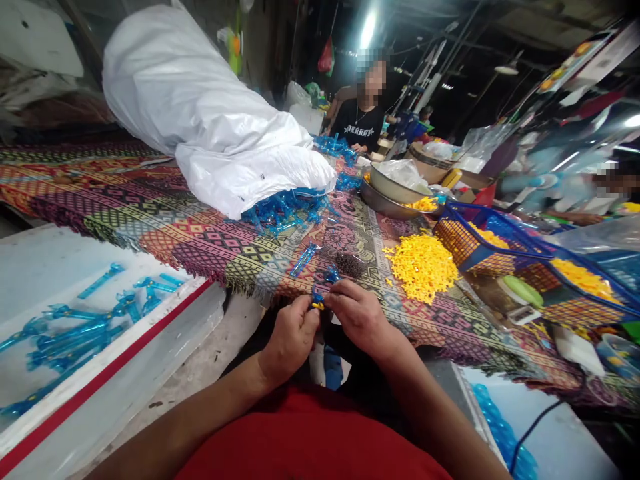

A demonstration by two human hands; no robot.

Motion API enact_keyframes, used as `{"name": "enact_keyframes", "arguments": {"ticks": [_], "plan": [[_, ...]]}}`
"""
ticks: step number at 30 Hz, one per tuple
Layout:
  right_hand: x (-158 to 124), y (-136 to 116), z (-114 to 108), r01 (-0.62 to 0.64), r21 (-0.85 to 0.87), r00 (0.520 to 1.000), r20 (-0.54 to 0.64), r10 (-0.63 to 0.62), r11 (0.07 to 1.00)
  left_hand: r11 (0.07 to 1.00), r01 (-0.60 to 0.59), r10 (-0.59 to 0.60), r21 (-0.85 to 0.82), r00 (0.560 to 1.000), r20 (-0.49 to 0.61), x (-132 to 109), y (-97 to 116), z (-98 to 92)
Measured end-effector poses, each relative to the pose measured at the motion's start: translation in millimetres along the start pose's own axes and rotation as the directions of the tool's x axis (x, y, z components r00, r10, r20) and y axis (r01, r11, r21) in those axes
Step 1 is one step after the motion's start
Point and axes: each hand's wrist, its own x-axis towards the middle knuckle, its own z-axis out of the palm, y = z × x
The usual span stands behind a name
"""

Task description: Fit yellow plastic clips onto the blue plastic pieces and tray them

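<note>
My left hand point(293, 333) and my right hand point(357, 313) meet at the near edge of a table covered by a patterned woven cloth point(165, 220). Both are closed in a pinch on one small blue plastic part point(318, 298) with a yellow piece point(317, 306) at its lower end. A few loose blue parts point(305, 259) lie just beyond my fingers, next to a dark little heap point(349, 265). A pile of yellow pieces point(423, 265) sits to the right of my hands.
A big white sack point(210, 113) spills blue parts point(285, 210) onto the cloth. A white tray point(75, 320) at left holds several blue parts. Metal bowls point(395, 193) and a blue basket point(505, 243) with yellow pieces stand at right. Two other people sit beyond the table.
</note>
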Motion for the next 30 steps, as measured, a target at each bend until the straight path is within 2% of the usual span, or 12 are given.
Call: {"name": "enact_keyframes", "arguments": {"ticks": [5, 9, 12, 15, 17, 21, 24, 27, 30], "plan": [[-0.6, 0.9, 4.7, -0.026, 0.084, 0.998, -0.057, 0.031, 0.996, 1.000, 0.001, -0.002, -0.003, 0.999, -0.045, 1.9, -3.2, 2.6], [-1.2, -6.0, 8.3, -0.069, 0.115, 0.978, -0.188, 0.090, 0.991, 0.999, 0.052, -0.053, -0.016, 0.996, -0.067, 5.7, 0.7, 4.4], [-3.5, -13.7, 9.9, -0.037, 0.068, 0.983, -0.179, 0.049, 0.997, 0.995, 0.085, -0.088, -0.047, 0.995, -0.053, 6.2, 2.2, 6.3], [-5.6, -17.9, 9.9, -0.010, -0.028, 0.991, -0.136, 0.006, 1.000, 0.983, 0.123, -0.123, -0.136, 0.992, 0.008, 4.9, -0.2, 8.4], [-6.3, -18.6, 8.7, -0.016, -0.060, 0.992, -0.126, 0.008, 0.998, 0.953, 0.143, -0.125, -0.266, 0.989, 0.085, 3.9, -2.9, 9.4], [-6.1, -20.0, 4.5, -0.046, -0.079, 0.994, -0.099, 0.038, 0.996, 0.804, 0.234, -0.106, -0.547, 0.961, 0.255, 2.8, -6.6, 9.2], [-4.4, -23.9, 1.9, -0.077, -0.108, 0.996, -0.059, 0.071, 0.991, 0.721, 0.296, -0.123, -0.626, 0.945, 0.304, 2.3, -7.2, 8.3], [-2.0, -28.1, 2.3, -0.075, -0.135, 0.997, -0.030, 0.072, 0.988, 0.735, 0.271, -0.134, -0.621, 0.957, 0.259, 0.3, -8.4, 8.7], [-0.1, -29.4, 8.3, -0.047, -0.156, 0.998, -0.057, 0.038, 0.987, 0.823, 0.201, -0.149, -0.531, 0.979, 0.139, -3.4, -10.4, 9.4]]}}
